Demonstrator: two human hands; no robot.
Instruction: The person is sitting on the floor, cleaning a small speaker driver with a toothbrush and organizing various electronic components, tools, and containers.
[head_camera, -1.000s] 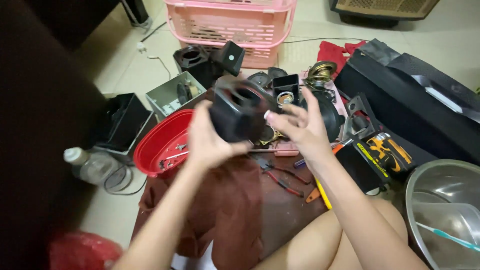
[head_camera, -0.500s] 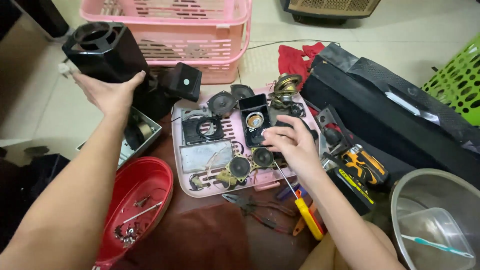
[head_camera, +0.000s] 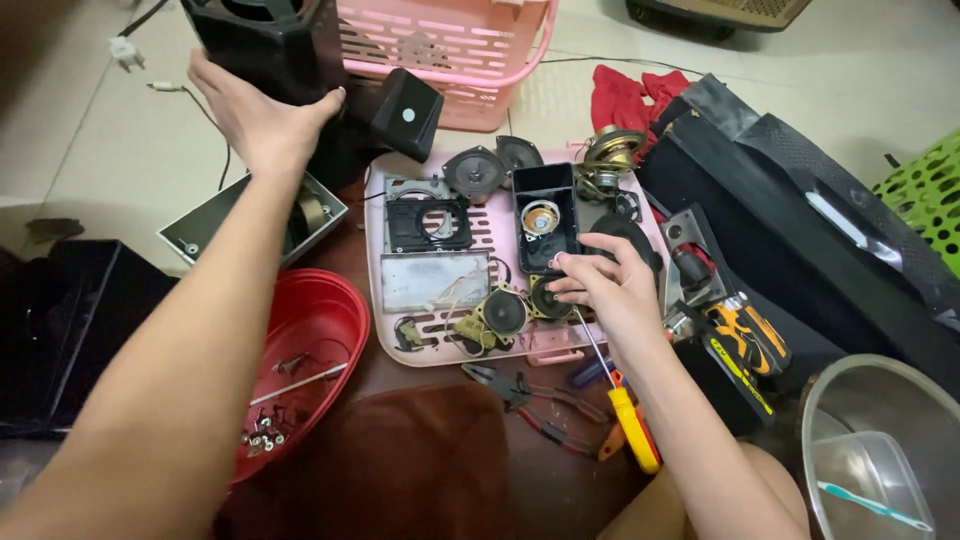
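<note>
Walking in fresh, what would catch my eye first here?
Probably the pink tray in the middle, strewn with small speaker cones and black plastic parts, where the right hand touches a black box. At upper left, the left hand presses a black speaker housing. A red bowl sits lower left.
</note>
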